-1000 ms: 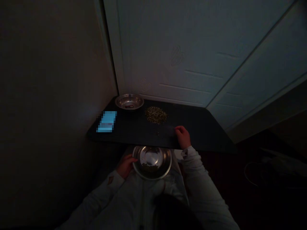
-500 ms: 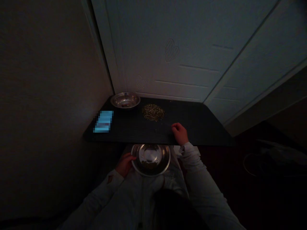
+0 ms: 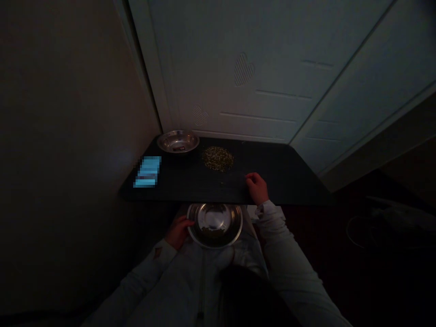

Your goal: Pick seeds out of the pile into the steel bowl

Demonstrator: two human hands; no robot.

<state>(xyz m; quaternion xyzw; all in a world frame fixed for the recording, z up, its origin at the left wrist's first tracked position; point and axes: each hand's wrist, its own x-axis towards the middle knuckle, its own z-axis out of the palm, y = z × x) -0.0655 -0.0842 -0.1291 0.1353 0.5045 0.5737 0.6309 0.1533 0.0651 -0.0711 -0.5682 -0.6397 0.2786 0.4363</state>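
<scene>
My left hand (image 3: 177, 231) grips the left rim of a shiny metal bowl (image 3: 235, 236) on my lap, below the table's front edge. Some small grains lie in the bottom of that bowl. Above the dark table, my right hand (image 3: 257, 187) is closed in a pinch; whatever sits between the fingertips is too small and dim to name. Up and to the left of it lies a flat pile of mixed grains or seeds (image 3: 218, 159), apart from the fingers. A few stray specks are scattered between pile and hand.
A second metal bowl (image 3: 178, 142) stands at the back left of the dark table (image 3: 289, 177). In front of it is a lit, pixelated phone-like screen (image 3: 147, 171). Behind rises a pale panel (image 3: 218, 68) with heart patterns; a wall closes off the left.
Only a slight shift of my right hand to the right shows. The left hand still holds the bowl's rim, and the pile looks the same.
</scene>
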